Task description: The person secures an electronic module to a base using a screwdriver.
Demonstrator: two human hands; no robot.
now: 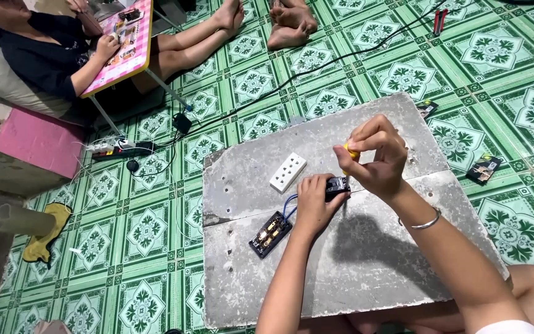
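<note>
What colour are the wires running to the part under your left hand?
Blue wires, seen best in the head view.

— What can't you make out?
— My left hand [313,201] covers most of the small black part [337,185]. The yellow tool [351,152] is buried in my right hand [375,158].
— And the blue wires [288,207]?
— Their ends are hidden.

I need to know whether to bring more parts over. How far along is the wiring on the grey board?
Done: blue wires already run from the black fuse holder. In hand: the left hand steadies a small black part while the right hand works a yellow-handled tool on it. Left: the white socket lies loose, with no wire visible.
</note>
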